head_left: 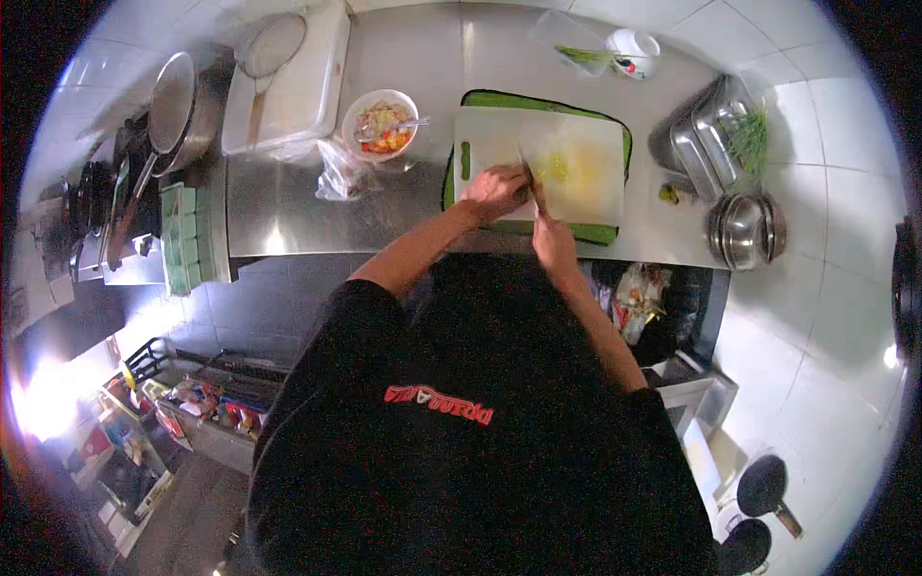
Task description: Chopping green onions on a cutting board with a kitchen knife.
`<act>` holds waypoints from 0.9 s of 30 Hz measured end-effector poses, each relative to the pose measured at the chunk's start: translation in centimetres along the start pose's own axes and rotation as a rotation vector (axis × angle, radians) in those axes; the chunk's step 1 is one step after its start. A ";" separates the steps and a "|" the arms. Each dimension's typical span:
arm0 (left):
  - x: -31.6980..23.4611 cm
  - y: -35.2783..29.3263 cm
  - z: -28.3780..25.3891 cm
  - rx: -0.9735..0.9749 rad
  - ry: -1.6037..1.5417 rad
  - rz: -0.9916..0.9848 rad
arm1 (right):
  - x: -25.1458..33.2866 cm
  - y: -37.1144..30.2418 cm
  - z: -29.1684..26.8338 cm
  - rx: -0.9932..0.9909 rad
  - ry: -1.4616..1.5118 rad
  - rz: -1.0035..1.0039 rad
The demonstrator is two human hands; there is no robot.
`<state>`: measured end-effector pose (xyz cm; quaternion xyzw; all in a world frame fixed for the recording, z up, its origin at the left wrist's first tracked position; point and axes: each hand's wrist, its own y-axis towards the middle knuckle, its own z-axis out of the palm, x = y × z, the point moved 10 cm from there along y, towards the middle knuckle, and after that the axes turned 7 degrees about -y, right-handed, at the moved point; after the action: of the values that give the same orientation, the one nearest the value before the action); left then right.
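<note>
A white cutting board (600, 134) lies on a green board (523, 99) on the steel counter. My right hand (554, 240) is closed around the handle of a knife (538, 195), whose blade points away from me across the board. Close against the blade's left side, my left hand (497, 190) rests with curled fingers; whatever they hold is hidden. Pale green chopped pieces (554, 169) are scattered just right of the blade. Left of the board stands a white bowl (352, 108) of chopped orange, red and pale food, with a spoon (415, 123) in it.
A clear plastic bag (344, 175) lies by the bowl, near a white lidded container (327, 72). Behind the board are green stalks (583, 56) and a tipped white cup (629, 48). Steel containers (706, 144) and stacked steel bowls (738, 232) stand at the right.
</note>
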<state>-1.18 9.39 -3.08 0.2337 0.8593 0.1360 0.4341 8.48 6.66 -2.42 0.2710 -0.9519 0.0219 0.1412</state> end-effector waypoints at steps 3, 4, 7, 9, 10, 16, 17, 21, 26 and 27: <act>0.6 -0.4 -0.1 0.034 0.042 -0.037 | -0.3 0.9 0.9 0.203 0.192 0.148; 0.7 0.5 -0.4 0.049 0.079 -0.020 | -1.1 1.7 0.9 0.190 0.192 0.155; 0.1 0.1 0.1 0.094 0.086 -0.056 | -2.4 2.8 0.6 0.224 0.429 0.162; 0.9 -0.2 0.7 0.168 0.138 -0.148 | -3.2 3.6 -1.0 0.172 0.470 0.199; 0.5 0.0 0.6 0.168 0.143 -0.132 | -4.1 4.0 -1.9 0.125 0.510 0.241; 2.1 -3.0 -2.6 0.099 0.266 -0.265 | -5.0 2.5 -3.8 -0.024 0.279 0.160; 1.5 -3.0 -3.9 0.022 0.237 -0.256 | -4.6 1.5 -2.6 0.026 0.208 0.096; 3.4 -3.9 -5.4 -0.003 0.120 -0.501 | -2.3 -0.8 1.9 0.204 0.071 -0.015; 3.3 -2.4 -6.1 -0.060 0.079 -0.588 | -4.0 -0.4 0.3 0.211 0.183 0.157; 3.7 -2.2 -6.1 -0.069 0.054 -0.659 | -4.5 -0.5 0.7 0.213 0.186 0.160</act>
<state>-8.70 9.24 -3.01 -0.0754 0.8948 0.0233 0.4394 12.21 8.44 -4.35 0.2044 -0.9456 0.1587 0.1971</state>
